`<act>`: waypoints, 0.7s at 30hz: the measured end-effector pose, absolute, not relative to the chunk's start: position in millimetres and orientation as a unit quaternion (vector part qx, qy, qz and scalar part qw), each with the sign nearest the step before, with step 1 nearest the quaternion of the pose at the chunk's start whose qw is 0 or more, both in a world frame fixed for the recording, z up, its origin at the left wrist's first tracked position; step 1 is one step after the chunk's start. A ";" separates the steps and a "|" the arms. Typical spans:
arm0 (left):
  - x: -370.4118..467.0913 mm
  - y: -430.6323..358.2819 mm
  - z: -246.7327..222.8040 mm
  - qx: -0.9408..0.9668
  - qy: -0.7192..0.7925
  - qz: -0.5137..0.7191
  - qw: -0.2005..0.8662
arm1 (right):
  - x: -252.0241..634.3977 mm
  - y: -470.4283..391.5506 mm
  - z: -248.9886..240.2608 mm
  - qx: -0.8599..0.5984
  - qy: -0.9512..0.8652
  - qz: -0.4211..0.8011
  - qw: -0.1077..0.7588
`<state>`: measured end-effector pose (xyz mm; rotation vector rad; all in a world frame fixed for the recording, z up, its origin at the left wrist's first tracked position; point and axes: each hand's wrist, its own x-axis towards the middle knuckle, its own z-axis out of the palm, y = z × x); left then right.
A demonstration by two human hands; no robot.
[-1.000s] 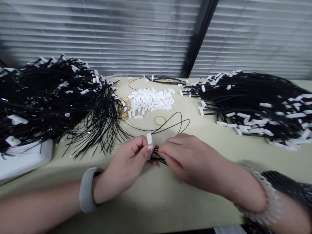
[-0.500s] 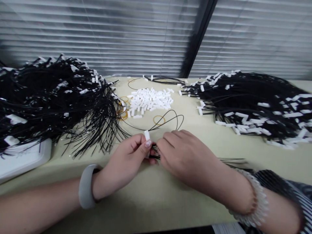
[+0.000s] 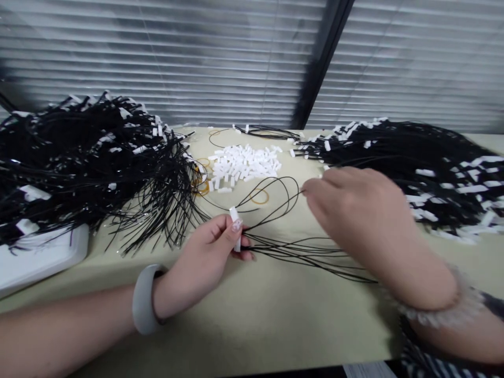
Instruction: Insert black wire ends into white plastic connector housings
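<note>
My left hand (image 3: 212, 247) pinches a white connector (image 3: 235, 216) with black wires (image 3: 291, 253) running out of it to the right. Some of these wires curve up in loops above the table; others lie towards my right forearm. My right hand (image 3: 354, 210) is closed, its fingertips at the end of a thin black wire (image 3: 289, 202) that leads back towards the connector. Behind the hands lies a pile of small white connectors (image 3: 248, 163). A yellow rubber band (image 3: 260, 196) rests beneath the loops.
A large heap of black wires (image 3: 79, 168) with white ends fills the left, beside a white box (image 3: 43, 260). Another wire bundle (image 3: 425, 152) lies at the right. More yellow bands (image 3: 200, 186) sit by the left heap. Window blinds (image 3: 236, 63) stand behind the table (image 3: 275, 325).
My right hand has moved right and slightly up, away from my left hand. The wires between the hands are now exposed. My left hand still holds the connector in nearly the same spot.
</note>
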<state>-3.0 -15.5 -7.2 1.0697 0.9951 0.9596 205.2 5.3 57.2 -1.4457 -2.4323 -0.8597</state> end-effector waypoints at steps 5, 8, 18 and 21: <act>-3.4 -15.0 -9.0 0.464 0.428 0.430 0.645 | 228.5 15.8 68.3 -0.549 -0.727 -0.146 0.387; -3.2 -14.7 -8.7 0.461 0.428 0.428 0.650 | 224.3 11.2 74.7 -0.443 -0.620 0.107 0.638; -3.6 -14.8 -8.6 0.498 0.425 0.404 0.638 | 191.1 -8.5 53.0 -0.416 -0.814 0.100 0.393; -3.2 -15.1 -5.9 0.506 0.419 0.393 0.643 | 185.3 -6.0 42.8 -0.404 -0.848 0.069 0.336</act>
